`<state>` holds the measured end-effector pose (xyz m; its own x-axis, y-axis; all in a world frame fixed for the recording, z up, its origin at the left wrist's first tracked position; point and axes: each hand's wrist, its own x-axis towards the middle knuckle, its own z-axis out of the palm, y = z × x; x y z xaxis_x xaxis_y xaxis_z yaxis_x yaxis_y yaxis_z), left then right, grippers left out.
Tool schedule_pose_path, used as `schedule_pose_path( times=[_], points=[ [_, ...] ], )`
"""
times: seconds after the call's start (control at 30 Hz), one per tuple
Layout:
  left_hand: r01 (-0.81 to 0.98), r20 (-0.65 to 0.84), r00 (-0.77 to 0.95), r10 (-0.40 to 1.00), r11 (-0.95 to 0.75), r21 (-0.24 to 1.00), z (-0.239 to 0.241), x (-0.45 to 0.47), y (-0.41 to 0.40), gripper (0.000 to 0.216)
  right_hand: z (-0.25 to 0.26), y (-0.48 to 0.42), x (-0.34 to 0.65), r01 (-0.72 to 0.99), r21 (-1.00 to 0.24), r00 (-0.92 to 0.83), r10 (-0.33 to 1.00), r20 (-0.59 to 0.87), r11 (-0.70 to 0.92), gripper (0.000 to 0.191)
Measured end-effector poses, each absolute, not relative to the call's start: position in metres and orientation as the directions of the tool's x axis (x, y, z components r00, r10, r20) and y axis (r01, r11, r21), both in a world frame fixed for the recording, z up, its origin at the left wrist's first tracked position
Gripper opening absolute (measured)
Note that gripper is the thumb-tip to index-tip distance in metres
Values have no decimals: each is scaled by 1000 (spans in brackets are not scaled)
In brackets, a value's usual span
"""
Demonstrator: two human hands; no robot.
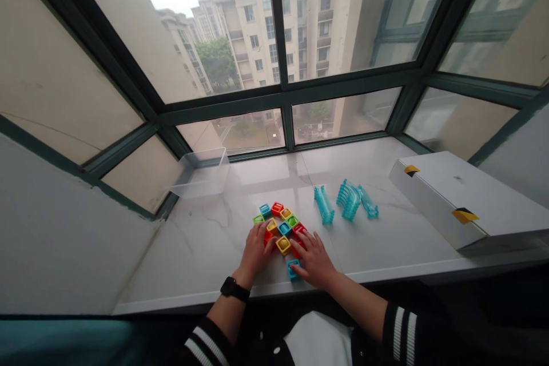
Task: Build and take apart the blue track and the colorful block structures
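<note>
Lower centre: one squarish blue block (pixel 292 275), at the thumb of your right hand (pixel 316 260), the nearer, fingers spread. Your left hand (pixel 255 249): curved over coloured blocks (pixel 284 229); pinch indeterminable.

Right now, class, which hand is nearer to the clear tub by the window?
Left. The left hand is nearer the camera than the clear tub and to its right, at the colored blocks; the right hand is farther right, at their right side.

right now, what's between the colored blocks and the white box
In the head view, translucent turquoise pieces lie between the colored blocks and the white box, on the pale surface.
</note>
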<state>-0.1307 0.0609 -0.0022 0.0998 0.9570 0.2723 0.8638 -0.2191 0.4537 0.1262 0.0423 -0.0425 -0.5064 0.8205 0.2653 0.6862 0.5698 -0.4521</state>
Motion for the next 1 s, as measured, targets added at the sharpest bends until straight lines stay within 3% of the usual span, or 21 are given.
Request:
schedule_pose_path(
  times=[0.13, 0.3, 0.4, 0.53, 0.63, 0.83, 1.0],
  points=[
    [907, 254, 11, 967, -117, 406, -30, -135, 41, 63, -47, 49, 115, 687, -434, -495, 813, 308, 583, 66],
    [867, 240, -87, 967, -46, 496, -38, -147, 56, 57, -50, 59, 109, 650, -454, -512, 792, 331, 610, 66],
    [831, 226, -240, 944, 79, 550, -39, -154, 79, 64, -52, 66, 111, 552, -482, -580, 729, 365, 680, 68],
    [778, 180, -286, 941, 118, 617, -36, -164, 111, 66, -56, 76, 118, 419, -538, -630, 661, 407, 731, 69],
    [707, 137, -288, 948, 114, 698, -33, -169, 130, 63, -62, 81, 119, 446, -598, -552, 731, 401, 666, 72],
    [653, 146, -261, 954, 63, 754, -34, -165, 138, 54, -81, 91, 108, 523, -750, -376, 900, 223, 404, 97],
    [644, 167, -302, 938, 71, 762, -34, -165, 130, 51, -81, 95, 98, 563, -711, -363, 899, 245, 421, 83]
  ],
)
